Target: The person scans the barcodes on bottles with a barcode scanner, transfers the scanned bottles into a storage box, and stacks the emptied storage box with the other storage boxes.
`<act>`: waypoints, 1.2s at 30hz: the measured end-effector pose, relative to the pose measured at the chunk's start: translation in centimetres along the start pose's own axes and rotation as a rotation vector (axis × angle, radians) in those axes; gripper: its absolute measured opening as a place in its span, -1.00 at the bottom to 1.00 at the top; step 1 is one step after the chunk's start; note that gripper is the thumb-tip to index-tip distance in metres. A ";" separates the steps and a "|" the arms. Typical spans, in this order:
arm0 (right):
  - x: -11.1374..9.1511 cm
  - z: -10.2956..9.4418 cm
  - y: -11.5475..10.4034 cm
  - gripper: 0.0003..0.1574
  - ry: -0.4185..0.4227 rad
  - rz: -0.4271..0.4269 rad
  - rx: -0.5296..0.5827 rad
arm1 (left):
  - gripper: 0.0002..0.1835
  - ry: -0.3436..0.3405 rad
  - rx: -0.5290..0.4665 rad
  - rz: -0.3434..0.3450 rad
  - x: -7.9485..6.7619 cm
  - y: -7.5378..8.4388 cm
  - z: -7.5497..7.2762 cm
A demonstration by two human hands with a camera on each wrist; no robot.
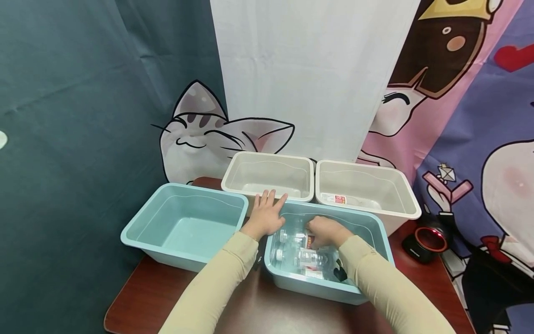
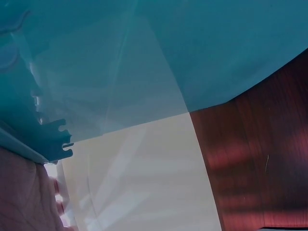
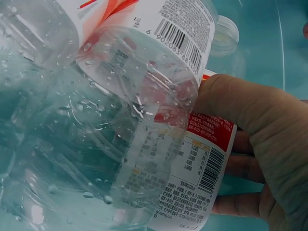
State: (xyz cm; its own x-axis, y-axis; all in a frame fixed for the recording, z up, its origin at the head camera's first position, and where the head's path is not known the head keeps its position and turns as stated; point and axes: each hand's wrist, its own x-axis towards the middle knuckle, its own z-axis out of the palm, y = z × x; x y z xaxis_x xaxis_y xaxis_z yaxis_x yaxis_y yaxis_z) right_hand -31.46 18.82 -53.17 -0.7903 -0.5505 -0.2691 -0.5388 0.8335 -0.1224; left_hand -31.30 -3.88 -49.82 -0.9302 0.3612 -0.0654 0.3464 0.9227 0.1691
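My right hand [image 1: 327, 231] reaches down into the right light-blue bin [image 1: 375, 222]. Its thumb and fingers grip a clear plastic bottle [image 3: 192, 168] with a red and white label; in the right wrist view the hand [image 3: 269, 130] comes in from the right. Another bottle [image 3: 183, 43], with droplets and a barcode label, lies across the held one and hides part of it. Several clear bottles [image 1: 310, 260] lie in the same bin. My left hand [image 1: 267, 218], fingers spread, rests on that bin's rear left corner; its palm [image 2: 21, 192] touches the rim in the left wrist view.
Another light-blue bin [image 1: 183, 232] stands on the left. Behind are two cream bins, the left one [image 1: 271, 160] and the right one [image 1: 367, 171], which has a labelled clear bottle [image 1: 335, 199] inside. A black device [image 1: 421, 243] with a red-lit ring stands right on the brown table [image 1: 267, 306].
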 end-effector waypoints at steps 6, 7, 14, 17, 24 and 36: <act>-0.3 -0.7 -0.2 -0.58 0.020 0.003 -0.031 | -0.19 0.003 -0.002 0.002 0.0 0.1 0.0; -0.4 -0.8 -0.2 -0.58 0.026 0.006 -0.026 | -0.19 0.003 -0.006 0.003 0.0 0.1 0.0; -0.7 -1.9 -0.4 -0.58 0.062 -0.037 -0.074 | -0.19 0.006 -0.026 0.004 0.1 0.0 -0.1; -1.0 -2.7 -0.5 -0.57 0.110 -0.082 -0.106 | -0.18 0.008 -0.014 0.001 0.1 -0.1 0.0; -1.3 -3.2 -0.3 -0.58 0.120 -0.113 -0.102 | -0.18 0.009 -0.023 0.001 0.1 -0.1 0.3; -1.6 -3.4 0.1 -0.41 0.096 -0.053 -0.003 | -0.18 0.012 -0.026 0.012 0.1 -0.3 0.5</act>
State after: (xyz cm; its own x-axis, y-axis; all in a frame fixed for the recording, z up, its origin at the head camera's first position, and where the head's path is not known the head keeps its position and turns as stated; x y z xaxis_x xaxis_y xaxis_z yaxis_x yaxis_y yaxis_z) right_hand -31.23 19.66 -49.50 -0.7853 -0.5956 -0.1692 -0.5810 0.8033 -0.1312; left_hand -31.47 -4.02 -50.34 -0.9275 0.3703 -0.0513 0.3543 0.9144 0.1957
